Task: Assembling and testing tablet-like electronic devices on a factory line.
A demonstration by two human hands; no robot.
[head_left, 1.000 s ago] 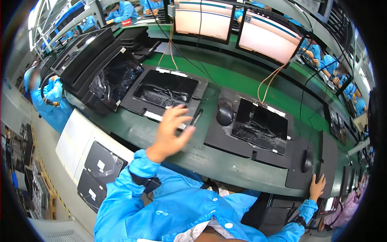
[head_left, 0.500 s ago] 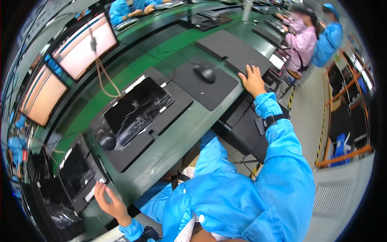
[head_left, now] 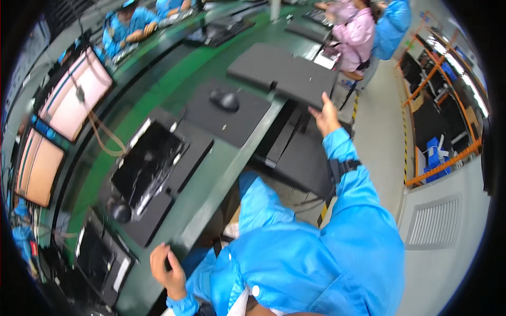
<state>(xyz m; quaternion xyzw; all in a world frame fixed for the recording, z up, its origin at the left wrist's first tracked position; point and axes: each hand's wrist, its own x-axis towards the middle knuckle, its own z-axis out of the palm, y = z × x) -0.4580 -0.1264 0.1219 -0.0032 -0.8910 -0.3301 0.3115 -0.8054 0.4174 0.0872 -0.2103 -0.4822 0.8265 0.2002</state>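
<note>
My right hand (head_left: 328, 118) grips the near right edge of a flat dark grey foam pad (head_left: 284, 71), fingers on top and thumb at the edge. The pad lies partly over the table's front edge. Loosely curled and holding nothing visible, my left hand (head_left: 168, 271) hovers by the table's near edge. Close to it is a small dark screen panel (head_left: 95, 258) on a black base. A larger black glossy screen panel (head_left: 150, 160), wrapped in clear film, rests on another dark pad (head_left: 195, 152) in front of me.
A black mouse (head_left: 225, 100) sits on a dark mat (head_left: 247, 124); a round black object (head_left: 120, 210) is beside the panel. Two lit monitors (head_left: 76, 95) stand at left with a hanging cable. Below the edge is a black case (head_left: 300, 152). Co-workers (head_left: 350, 31) sit farther along.
My right hand has gone from lying flat on the pad to gripping its edge. My left hand has left the small panel and curled. The whole view has shifted.
</note>
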